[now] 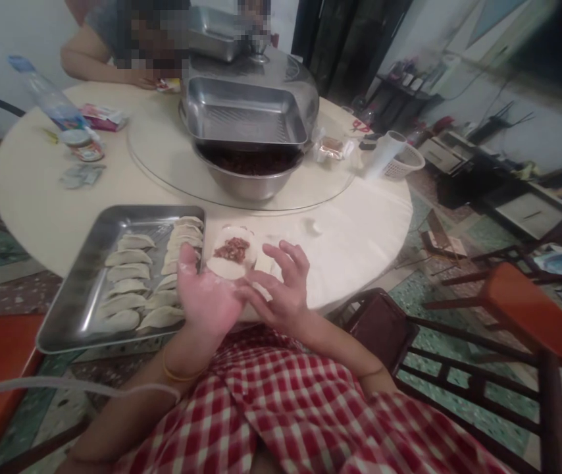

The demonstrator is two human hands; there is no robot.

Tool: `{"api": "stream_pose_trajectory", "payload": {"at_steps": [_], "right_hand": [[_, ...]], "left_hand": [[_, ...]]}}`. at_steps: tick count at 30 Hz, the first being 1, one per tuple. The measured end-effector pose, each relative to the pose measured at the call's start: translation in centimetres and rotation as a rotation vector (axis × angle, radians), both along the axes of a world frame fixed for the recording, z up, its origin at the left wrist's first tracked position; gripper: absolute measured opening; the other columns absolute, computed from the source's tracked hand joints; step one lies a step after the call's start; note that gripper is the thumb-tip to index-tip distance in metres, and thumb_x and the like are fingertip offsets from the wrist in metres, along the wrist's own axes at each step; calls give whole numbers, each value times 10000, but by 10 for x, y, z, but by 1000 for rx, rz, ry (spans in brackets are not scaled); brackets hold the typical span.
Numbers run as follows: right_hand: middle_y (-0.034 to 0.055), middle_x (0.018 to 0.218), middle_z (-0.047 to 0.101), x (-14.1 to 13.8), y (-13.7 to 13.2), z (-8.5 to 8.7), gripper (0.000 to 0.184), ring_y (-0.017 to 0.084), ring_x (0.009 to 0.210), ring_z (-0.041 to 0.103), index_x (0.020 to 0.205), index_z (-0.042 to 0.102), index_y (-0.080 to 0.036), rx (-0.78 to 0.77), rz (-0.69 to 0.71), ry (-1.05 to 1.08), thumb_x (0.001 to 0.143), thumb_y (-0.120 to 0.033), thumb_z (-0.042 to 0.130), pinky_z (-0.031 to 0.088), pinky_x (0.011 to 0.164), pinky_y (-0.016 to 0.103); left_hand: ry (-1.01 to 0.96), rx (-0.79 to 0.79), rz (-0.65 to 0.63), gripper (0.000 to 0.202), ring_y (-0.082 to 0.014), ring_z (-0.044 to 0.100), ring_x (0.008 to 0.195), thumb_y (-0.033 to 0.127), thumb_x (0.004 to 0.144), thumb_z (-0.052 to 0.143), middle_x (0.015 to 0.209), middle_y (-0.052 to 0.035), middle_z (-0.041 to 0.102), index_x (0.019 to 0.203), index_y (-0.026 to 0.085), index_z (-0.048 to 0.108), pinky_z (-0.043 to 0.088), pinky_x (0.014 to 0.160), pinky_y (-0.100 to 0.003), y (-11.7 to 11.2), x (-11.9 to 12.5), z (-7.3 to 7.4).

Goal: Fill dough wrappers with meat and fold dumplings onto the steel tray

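Note:
A round dumpling wrapper (226, 267) with a mound of meat filling (232, 249) lies across the fingers of my left hand (210, 296), which is held palm up with flour on it. My right hand (283, 286) is right beside it, its fingers spread and partly curled. Some of its fingertips are close to the wrapper's lower right edge; whether they touch it I cannot tell. Left of my hands is a metal tray (71, 296) with several folded dumplings (129, 271) set in two columns.
Beyond the wrapper, a steel bowl (255, 183) of dark filling stands on a glass turntable (162, 174), with an empty metal pan (246, 118) above it. A bottle (56, 105) and jar (82, 145) are at left, a white basket (405, 161) at right. Another person's arm (93, 69) rests across the table.

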State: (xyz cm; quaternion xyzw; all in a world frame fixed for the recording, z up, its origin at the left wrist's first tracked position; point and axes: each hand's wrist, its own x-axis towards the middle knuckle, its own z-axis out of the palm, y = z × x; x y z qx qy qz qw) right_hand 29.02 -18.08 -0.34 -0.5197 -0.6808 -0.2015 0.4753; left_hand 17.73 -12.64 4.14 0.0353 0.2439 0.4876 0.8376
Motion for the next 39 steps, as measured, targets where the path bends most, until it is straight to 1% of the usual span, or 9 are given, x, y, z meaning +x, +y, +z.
{"api": "stream_pose_trajectory", "payload": {"at_steps": [4,12,16,21,25,27,30,35,39], "right_hand": [[59,1314,567,-10,6,10,178,264,1306,410,891,656,-250,-82,-21,-72,846,-423,660,291,1129,469],[64,1304,579,-19,16,24,202,270,1294,431,895,645,-251,-113,-50,-94,867,-449,621,331,1105,471],[62,1273,599,-26,19,24,141,265,1274,451,854,633,-247,-62,-64,-142,865,-387,616,346,1092,468],[25,1216,633,-33,25,21,51,241,1231,480,834,638,-262,35,-62,-142,859,-277,597,323,1098,450],[28,1223,635,-33,24,20,44,242,1242,480,859,646,-261,47,-39,-112,848,-247,606,321,1101,446],[31,1256,620,-31,22,20,69,252,1261,467,910,652,-267,-5,-13,-114,848,-284,625,323,1107,456],[72,1312,569,-27,20,20,228,275,1293,442,1015,636,-255,-91,51,-107,843,-404,652,356,1097,466],[151,1330,494,-23,22,21,469,293,1277,451,1083,553,-206,-102,47,-7,817,-586,623,404,1063,498],[155,1373,443,-24,23,24,435,307,1327,406,1028,537,-210,-103,-2,-6,822,-584,616,397,1070,519]], "left_hand": [[1,35,105,602,-211,681,961,580,917,340,1029,-75,748,1255,163,613,509,942,-350,-1,5,-2],[33,204,192,518,-172,611,1154,579,927,292,1108,2,733,1140,292,666,499,949,-267,-5,4,-10],[-11,237,206,472,-155,589,1196,529,941,299,1117,20,731,1159,307,654,459,1020,-264,-4,1,-12],[-31,178,203,526,-158,562,1241,537,955,226,1154,5,723,1199,307,632,441,1056,-299,-5,-2,-10],[-61,204,203,488,-178,524,1293,542,956,270,1156,20,730,1137,319,665,409,1099,-330,-5,-4,-10],[-76,193,193,493,-170,514,1304,555,956,263,1147,37,735,1121,337,673,407,1099,-318,-3,-6,-10],[-86,177,192,522,-145,509,1302,600,942,251,1178,60,720,1156,351,658,456,1039,-286,0,-9,-5],[-50,209,209,606,-151,484,1325,637,939,202,1267,42,675,1194,322,653,482,998,-280,-3,-10,1],[-11,288,149,614,-174,525,1284,690,911,218,1302,42,651,1197,354,645,492,991,-294,-4,-10,-4]]}}
